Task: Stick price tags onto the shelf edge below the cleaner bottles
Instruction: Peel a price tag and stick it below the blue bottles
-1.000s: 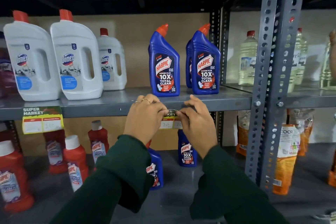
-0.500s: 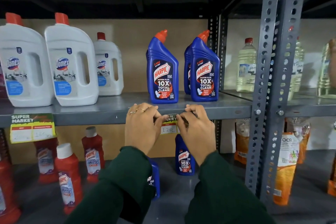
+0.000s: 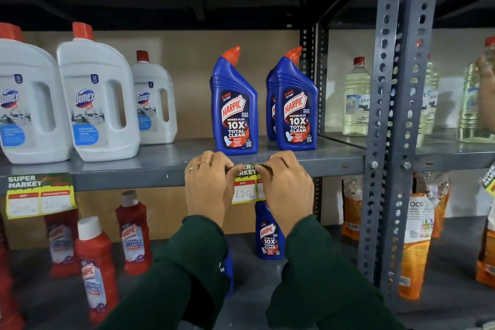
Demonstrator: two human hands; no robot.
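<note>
Head view, centre frame: price tag (image 3: pixel 244 190) pressed against the grey shelf edge (image 3: pixel 128 178), directly below two blue Harpic bottles (image 3: pixel 235 107), apparently so the price sits under its product. Left hand (image 3: pixel 210 190) and right hand (image 3: pixel 288 190) curled nearly closed, fingertips pinching the tag's top corners flat to the metal. Lower left, another tag (image 3: pixel 40 194) already stuck beneath the white Domex jugs (image 3: pixel 96 99).

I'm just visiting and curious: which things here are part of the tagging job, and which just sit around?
In the job:
both hands, left and right
price tag
shelf edge
blue Harpic bottles

Just there:
white Domex jugs
red bottles
oil bottles
orange packets
</note>
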